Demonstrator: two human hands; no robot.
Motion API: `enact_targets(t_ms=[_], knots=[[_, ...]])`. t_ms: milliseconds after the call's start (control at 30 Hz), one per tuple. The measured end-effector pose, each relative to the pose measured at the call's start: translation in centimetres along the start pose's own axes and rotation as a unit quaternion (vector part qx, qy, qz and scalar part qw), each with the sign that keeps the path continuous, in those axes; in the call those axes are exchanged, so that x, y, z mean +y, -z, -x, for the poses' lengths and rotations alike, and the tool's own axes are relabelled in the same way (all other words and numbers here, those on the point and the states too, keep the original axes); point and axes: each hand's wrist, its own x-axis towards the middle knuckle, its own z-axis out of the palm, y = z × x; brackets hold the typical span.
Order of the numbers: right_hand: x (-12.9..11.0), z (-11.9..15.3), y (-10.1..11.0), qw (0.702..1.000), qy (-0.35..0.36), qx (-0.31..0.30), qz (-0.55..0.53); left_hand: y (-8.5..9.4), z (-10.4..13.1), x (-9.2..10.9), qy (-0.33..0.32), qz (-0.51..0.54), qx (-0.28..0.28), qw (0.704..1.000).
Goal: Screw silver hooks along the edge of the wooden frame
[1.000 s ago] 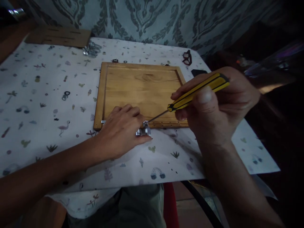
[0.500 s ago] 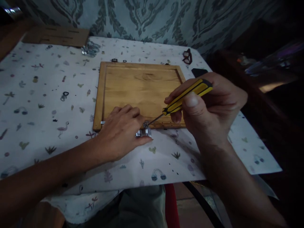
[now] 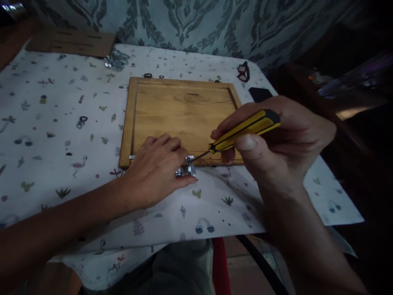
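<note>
A framed wooden panel [image 3: 181, 110] lies flat on the patterned tablecloth [image 3: 101, 221]. At its near edge is a shiny metal hinge [image 3: 189, 169], partly covered by my left hand [image 3: 159, 170], whose fingers and thumb are closed on it. My right hand [image 3: 270, 143] grips a yellow and black screwdriver [image 3: 245, 130] between thumb and fingers. The screwdriver's shaft slants down to the left, and its tip meets the hinge at a screw. Another bit of metal [image 3: 132, 157] shows at the panel's edge, left of my left hand.
Cardboard [image 3: 73, 43] and a clump of metal parts [image 3: 116, 60] lie at the back left. Glasses [image 3: 243, 72] and a dark flat object [image 3: 259, 94] are beyond the panel's right side. A small dark ring-shaped item [image 3: 82, 121] appears left.
The screwdriver's handle and my right hand have shifted slightly right and down, with the shaft tilted lower. My left hand has stayed on the hinge.
</note>
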Motion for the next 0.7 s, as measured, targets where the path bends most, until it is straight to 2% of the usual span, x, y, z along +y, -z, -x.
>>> enact_targets(t_ms=[267,433,567,700], knots=[[-0.6,-0.1,0.3,0.999,-0.011,-0.019,0.036,-0.1,0.1,0.0,-0.001,0.000,0.011,1.000],[-0.7,-0.4,0.7,0.997,-0.030,-0.062,0.020,-0.4,0.1,-0.2,-0.011,0.004,0.019,1.000],[-0.2,-0.6,0.5,0.999,0.010,-0.024,0.040,-0.5,0.1,-0.1,-0.012,0.003,0.032,0.999],[0.0,-0.3,-0.3,0.999,0.032,0.016,0.002,0.0,0.1,0.1,-0.005,0.007,0.007,1.000]])
